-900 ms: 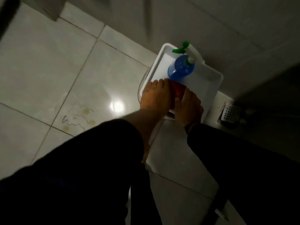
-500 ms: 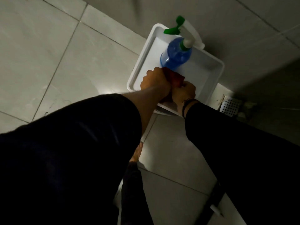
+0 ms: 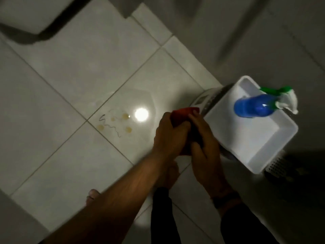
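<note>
Both my hands hold a red cloth (image 3: 182,112) bunched between them, above the tiled floor just left of a white plastic tray (image 3: 274,148). My left hand (image 3: 168,134) grips the cloth's left side and my right hand (image 3: 204,138) curls round its right side. Most of the cloth is hidden by my fingers. A blue spray bottle (image 3: 253,108) with a green and white trigger head stands in the tray's far corner.
Yellowish spots and dark squiggly marks (image 3: 114,124) stain the white floor tile to the left of my hands, beside a bright light reflection (image 3: 141,114). A floor drain grate (image 3: 279,164) lies right of the tray. My bare feet (image 3: 93,196) stand below.
My hands have lifted the red cloth out of the tray and carried it left over the floor. The view has swung left, bringing the stained tile into sight.
</note>
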`<state>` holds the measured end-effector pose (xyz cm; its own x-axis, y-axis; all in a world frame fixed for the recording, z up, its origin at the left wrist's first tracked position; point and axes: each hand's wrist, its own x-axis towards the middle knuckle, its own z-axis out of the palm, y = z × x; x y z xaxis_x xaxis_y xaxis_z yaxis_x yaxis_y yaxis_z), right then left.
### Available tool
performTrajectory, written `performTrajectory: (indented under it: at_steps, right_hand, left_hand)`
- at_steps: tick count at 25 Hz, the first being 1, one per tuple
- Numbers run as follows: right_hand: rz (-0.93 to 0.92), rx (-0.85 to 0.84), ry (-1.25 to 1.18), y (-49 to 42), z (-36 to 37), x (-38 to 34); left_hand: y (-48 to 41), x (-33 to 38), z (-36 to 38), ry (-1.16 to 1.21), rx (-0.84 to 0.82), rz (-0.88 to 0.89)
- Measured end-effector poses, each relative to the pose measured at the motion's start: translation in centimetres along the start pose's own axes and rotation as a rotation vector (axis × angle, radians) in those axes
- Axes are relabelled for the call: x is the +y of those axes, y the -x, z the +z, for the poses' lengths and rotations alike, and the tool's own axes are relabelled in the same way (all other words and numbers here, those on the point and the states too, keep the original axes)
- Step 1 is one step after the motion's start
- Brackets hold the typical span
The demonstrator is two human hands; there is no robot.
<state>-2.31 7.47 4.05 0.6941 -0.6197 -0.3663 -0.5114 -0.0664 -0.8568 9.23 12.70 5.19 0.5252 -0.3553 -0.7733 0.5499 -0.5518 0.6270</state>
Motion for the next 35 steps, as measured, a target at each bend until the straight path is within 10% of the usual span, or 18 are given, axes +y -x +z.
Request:
performTrajectory:
  at_steps: [3, 7, 13, 18, 27, 30, 35]
  right_hand:
    - [-0.123, -0.337, 0.082, -2.1, 7.0, -0.9]
    - [-0.128, -0.358, 0.096, -8.1, 17.1, 2.1]
    - [-0.296, -0.114, 0.571, -18.4, 32.3, 9.2]
    - [-0.669, -0.489, 1.154, -21.5, 42.5, 16.3]
    - [-1.043, -0.464, 0.968, -16.2, 51.3, 23.1]
    - [-0.989, -0.601, 1.077, -12.8, 43.8, 25.6]
    - [-0.830, -0.290, 0.998, -15.8, 47.0, 25.2]
  left_hand:
    - [-2.2, -1.7, -8.5, 0.288, -0.023, -0.181]
    - [-8.0, -6.9, -18.4, 0.515, -0.011, -0.274]
    - [-18.7, -29.4, -29.2, -0.409, 0.453, -0.153]
    - [-24.2, -43.6, -30.9, -0.907, 0.694, 0.041]
    - [-26.1, -47.1, -30.6, -0.921, 0.877, 0.221]
    - [-25.8, -47.2, -30.5, -0.931, 0.860, 0.211]
    - [-26.3, -47.8, -30.5, -0.916, 0.874, 0.251]
